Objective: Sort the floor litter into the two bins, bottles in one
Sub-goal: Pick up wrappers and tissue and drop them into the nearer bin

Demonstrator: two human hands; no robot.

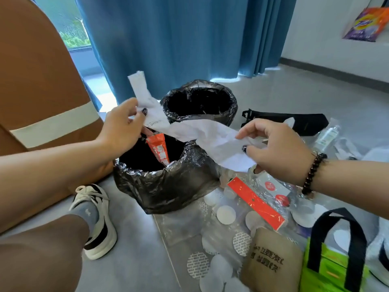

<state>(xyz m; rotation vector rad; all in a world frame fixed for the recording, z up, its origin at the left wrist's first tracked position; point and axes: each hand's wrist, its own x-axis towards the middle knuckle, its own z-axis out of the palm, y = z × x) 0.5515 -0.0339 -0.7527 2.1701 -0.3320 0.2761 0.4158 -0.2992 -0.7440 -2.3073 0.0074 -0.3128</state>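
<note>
Nearest the camera, a bent knee [40, 249] fills the lower left corner. Crumpled white paper [197, 133], a long creased strip, spans the space between both hands above the near bin [168, 182]. Left hand [122, 127] pinches its upper end; right hand [275, 148] pinches its lower end; the hands are held apart. Two bins stand on the grey floor, each lined with glossy, wrinkled black plastic; the far bin [200, 102] sits just behind the near one. One orange wrapper [159, 149] stands tilted inside the near bin. One clear plastic bottle [327, 135] lies beyond the right hand. One flat orange strip [255, 203] lies on clear film.
</note>
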